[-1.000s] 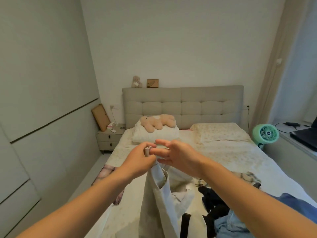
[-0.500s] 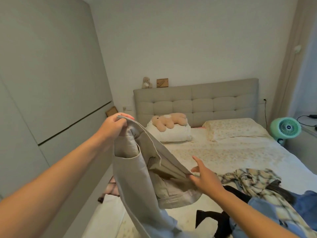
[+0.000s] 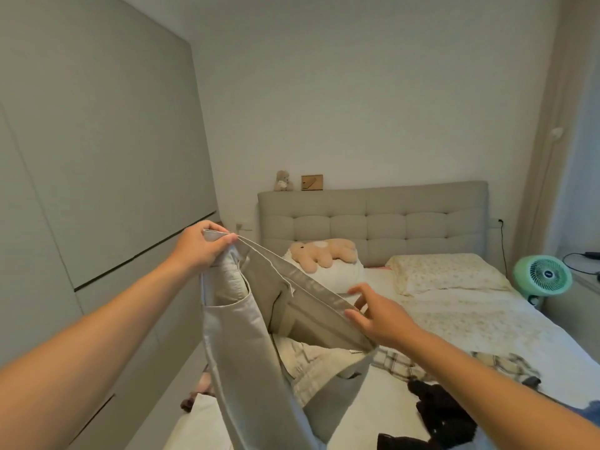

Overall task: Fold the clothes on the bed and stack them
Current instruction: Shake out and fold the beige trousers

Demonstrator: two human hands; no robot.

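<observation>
A pair of light beige trousers (image 3: 259,358) hangs in the air over the near left part of the bed (image 3: 470,323). My left hand (image 3: 201,246) grips one end of the waistband, held high on the left. Lower and to the right, my right hand (image 3: 376,315) holds the other end of the waistband, thumb on the near side and fingers spread behind the cloth. The waistband is stretched slanting between the two hands. A plaid shirt (image 3: 422,362), a black garment (image 3: 444,414) and a bit of blue cloth (image 3: 589,414) lie loose on the bed.
A white pillow (image 3: 344,274) bearing a plush bear (image 3: 324,253) and a floral pillow (image 3: 444,272) lie by the padded headboard (image 3: 389,222). A green fan (image 3: 542,277) stands at the right. Grey wardrobe doors (image 3: 97,190) line the left wall.
From meeting at the waistband, my hands spread apart: the left up and left, the right down and right. The trousers were opened out; over the last half second they barely moved.
</observation>
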